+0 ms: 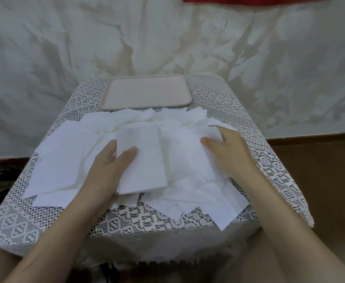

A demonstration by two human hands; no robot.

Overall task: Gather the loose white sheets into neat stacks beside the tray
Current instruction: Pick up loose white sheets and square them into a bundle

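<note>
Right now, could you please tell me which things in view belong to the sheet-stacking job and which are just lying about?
Job: loose white sheets; small stack gripped by left hand; right hand resting on the sheets; tray.
Lying about: lace tablecloth; red strip.

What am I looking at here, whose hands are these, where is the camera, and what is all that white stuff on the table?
There is no machine here. A person works with bare hands, and the single picture comes from a camera worn on their head, looking forward and down. On the lace cloth lie a pale tray at the far side and a spread of loose white sheets nearer the person. The left hand holds a small stack of sheets, thumb on top. The right hand rests on the loose sheets; whether its fingers pinch one is unclear.
</note>
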